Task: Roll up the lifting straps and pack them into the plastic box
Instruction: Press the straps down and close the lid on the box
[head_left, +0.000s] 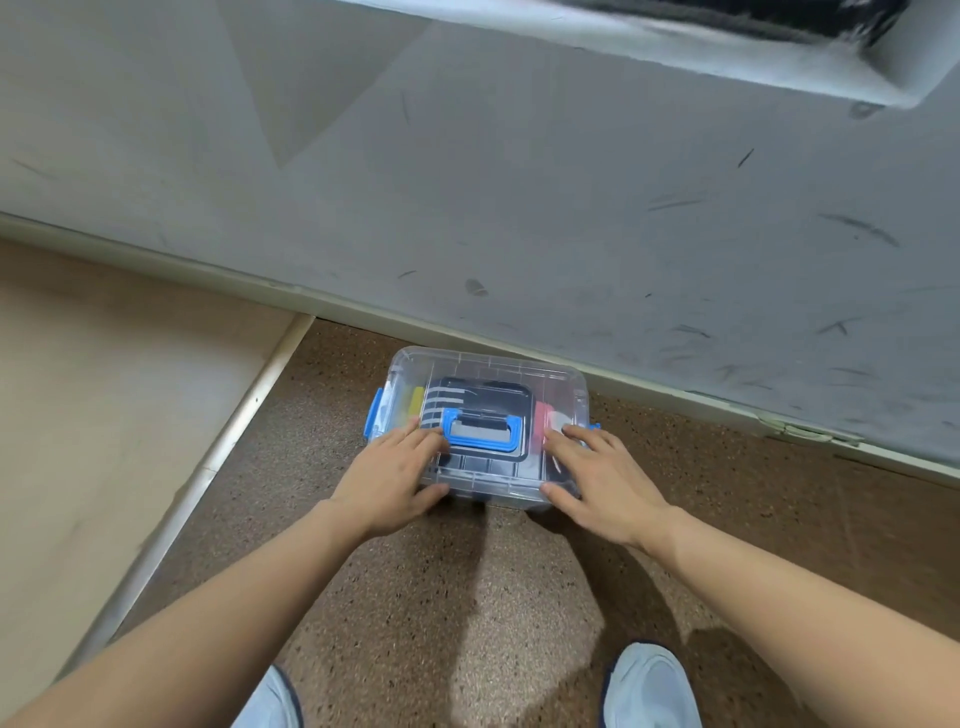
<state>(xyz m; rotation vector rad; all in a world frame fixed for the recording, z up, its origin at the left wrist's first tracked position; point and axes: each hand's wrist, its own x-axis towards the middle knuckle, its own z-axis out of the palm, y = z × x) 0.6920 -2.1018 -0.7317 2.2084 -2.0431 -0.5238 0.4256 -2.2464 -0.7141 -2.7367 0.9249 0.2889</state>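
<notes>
Plastic box (488, 364) on floor (467, 597) before wall (519, 182) — 2 hands on lid: left hand (387, 480), right hand (605, 480).

The floor (415, 597) is a brown speckled surface, darkened by shadows in front of the box. A clear plastic box (493, 369) with its lid on and blue latches stands directly on it, close to the pale skirting (675, 397) of the wall. Nearer the camera, a left shoe (272, 701) and a right shoe (652, 686), both light, rest on it. A beige panel (104, 389) with a white edge strip (218, 447) borders its left side.
</notes>
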